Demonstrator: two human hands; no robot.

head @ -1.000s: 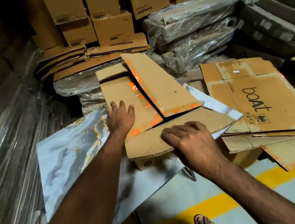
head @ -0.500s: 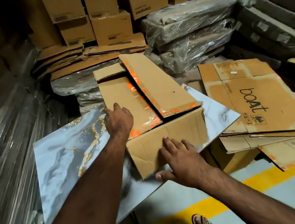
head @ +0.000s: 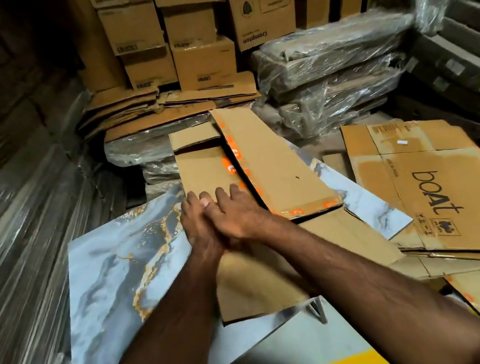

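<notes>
one flattened cardboard box [head: 207,168] lies on the tabletop [head: 119,267] under two hands, left hand [head: 198,224] beside right hand [head: 239,214], fingers [head: 222,196] straight, pressing flat.

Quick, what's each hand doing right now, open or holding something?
Left hand: open, pressing flat on the flattened brown cardboard box with orange tape.
Right hand: open, pressing the same box right alongside.

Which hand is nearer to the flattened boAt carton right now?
Right. The right hand presses the orange-taped cardboard on the side toward the boAt carton; the left hand lies against it, farther from the carton.
</notes>
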